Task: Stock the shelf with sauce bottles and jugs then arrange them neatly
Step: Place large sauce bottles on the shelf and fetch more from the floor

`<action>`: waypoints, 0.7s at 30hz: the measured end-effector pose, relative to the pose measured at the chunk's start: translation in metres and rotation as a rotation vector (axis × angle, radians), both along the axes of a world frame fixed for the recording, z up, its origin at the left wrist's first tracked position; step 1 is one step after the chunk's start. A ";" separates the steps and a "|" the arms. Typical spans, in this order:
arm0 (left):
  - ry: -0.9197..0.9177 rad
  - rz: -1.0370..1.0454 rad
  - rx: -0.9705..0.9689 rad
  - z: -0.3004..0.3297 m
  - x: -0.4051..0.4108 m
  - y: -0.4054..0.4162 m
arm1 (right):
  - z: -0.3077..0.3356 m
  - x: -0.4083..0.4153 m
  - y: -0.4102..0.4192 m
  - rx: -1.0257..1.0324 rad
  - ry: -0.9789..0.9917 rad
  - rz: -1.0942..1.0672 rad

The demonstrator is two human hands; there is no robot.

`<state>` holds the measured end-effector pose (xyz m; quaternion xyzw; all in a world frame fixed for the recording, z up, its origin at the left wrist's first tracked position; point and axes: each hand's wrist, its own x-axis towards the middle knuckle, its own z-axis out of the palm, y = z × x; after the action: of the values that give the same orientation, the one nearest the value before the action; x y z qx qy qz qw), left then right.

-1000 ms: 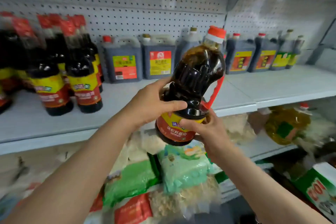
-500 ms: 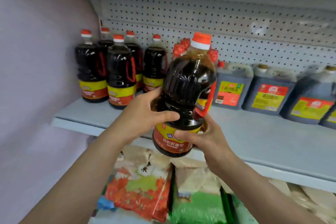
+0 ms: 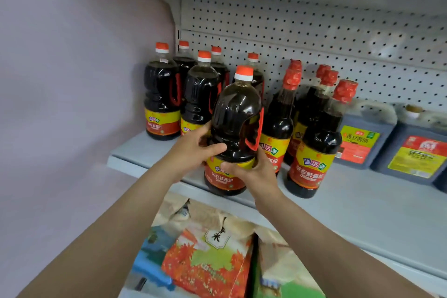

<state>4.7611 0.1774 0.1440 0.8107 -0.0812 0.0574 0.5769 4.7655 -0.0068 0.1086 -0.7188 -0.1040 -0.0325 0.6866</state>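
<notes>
I hold a dark sauce bottle [image 3: 235, 113] with an orange cap and red handle upright near the front edge of the grey shelf [image 3: 362, 203]. My left hand [image 3: 193, 147] grips its waist from the left. My right hand [image 3: 251, 172] grips its lower body and label from the right. Whether its base rests on the shelf is hidden. Behind it on the left stand several matching bottles [image 3: 162, 94]. To its right stand slimmer red-capped bottles [image 3: 316, 143], and beyond them blue-grey jugs [image 3: 362, 138] with yellow and red labels.
A lilac wall [image 3: 72, 80] closes the shelf's left end. Perforated backing [image 3: 314, 31] runs behind the bottles, and another shelf hangs overhead. Below the shelf lie bagged goods [image 3: 212, 261]. Bare shelf surface shows at the front right.
The view swung left along the shelf. Both hands carried the bottle forward and down, in among the standing bottles at the shelf's front.
</notes>
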 end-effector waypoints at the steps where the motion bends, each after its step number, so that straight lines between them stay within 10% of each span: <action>1: 0.001 0.002 0.015 -0.002 0.003 0.000 | -0.001 0.004 0.003 -0.023 -0.014 -0.004; 21: 0.151 0.129 0.092 0.005 0.086 -0.012 | -0.055 0.005 0.021 -0.438 -0.116 -0.171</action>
<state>4.8469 0.1652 0.1494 0.8418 0.0122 0.0293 0.5388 4.7703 0.0145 0.0539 -0.8536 -0.0865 -0.1085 0.5022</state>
